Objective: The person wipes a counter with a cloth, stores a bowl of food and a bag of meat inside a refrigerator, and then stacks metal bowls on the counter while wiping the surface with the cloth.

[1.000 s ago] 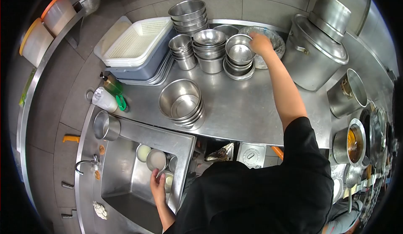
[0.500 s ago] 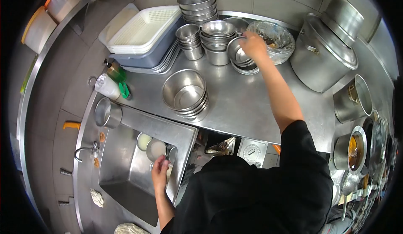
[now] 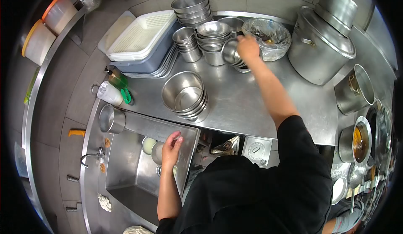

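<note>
My right hand [image 3: 248, 48] grips the rim of a small metal bowl [image 3: 229, 51] at the back of the steel counter. The bowl is tilted, with other bowls nested against it, and another metal bowl [image 3: 243, 69] lies beneath. My fingertips are partly hidden there. Over the right side of the sink [image 3: 126, 162], my left hand [image 3: 170, 151] hangs with fingers loosely bent and apart, holding nothing visible. Below it in the basin are a container of pale green liquid [image 3: 148, 145] and a metal pot [image 3: 157, 153], partly covered by the hand.
A nested stack of metal pots [image 3: 184, 93] stands mid-counter. Behind are more stacked metal pots [image 3: 189, 45], a plastic-lined bowl [image 3: 277, 51], white baskets [image 3: 142, 32] and a large lidded stockpot [image 3: 315, 51]. Soap bottles [image 3: 117, 78] and a faucet [image 3: 92, 155] are at left.
My left hand has risen from the containers in the sink toward the counter edge. My right hand has shifted slightly left, tilting the bowl more. The camera view has shifted a little.
</note>
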